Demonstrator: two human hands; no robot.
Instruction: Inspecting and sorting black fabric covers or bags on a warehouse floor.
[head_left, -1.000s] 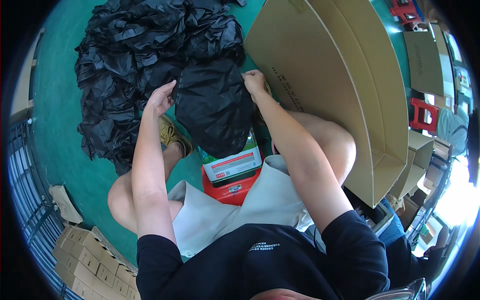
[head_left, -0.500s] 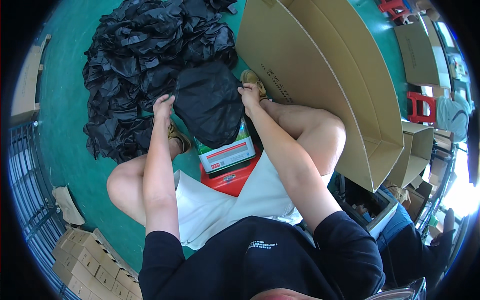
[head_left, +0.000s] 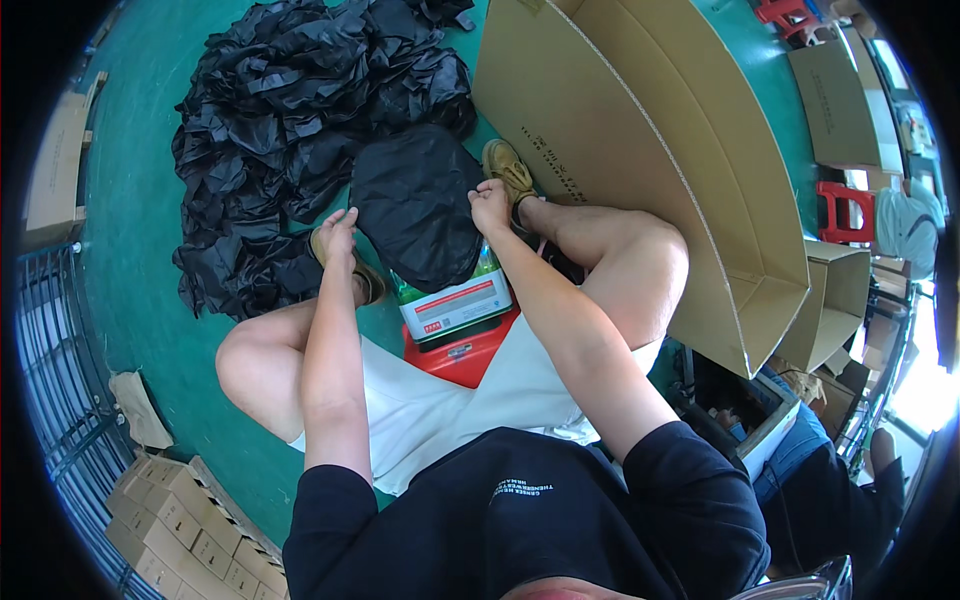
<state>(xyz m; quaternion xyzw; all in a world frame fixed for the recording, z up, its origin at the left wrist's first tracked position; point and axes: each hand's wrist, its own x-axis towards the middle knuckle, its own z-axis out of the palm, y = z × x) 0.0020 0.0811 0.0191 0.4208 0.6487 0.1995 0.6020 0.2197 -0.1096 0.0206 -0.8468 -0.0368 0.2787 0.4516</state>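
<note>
A green floor carries a heap of black bags at ten o'clock. The left hand pinches one edge of a black bag, held above the knees; the right hand pinches the opposite edge. It looks light, limp and slippery, best gripped by its rim. A cardboard box lies at two o'clock.

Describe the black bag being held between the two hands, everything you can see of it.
The black bag is a thin, slightly shiny, crinkled piece that looks like plastic film or light fabric, rounded in outline and spread fairly flat. The left hand grips its left edge and the right hand its upper right edge. Its lower part drapes over a white and red box. Behind it lies a heap of similar black bags on the green floor.
</note>
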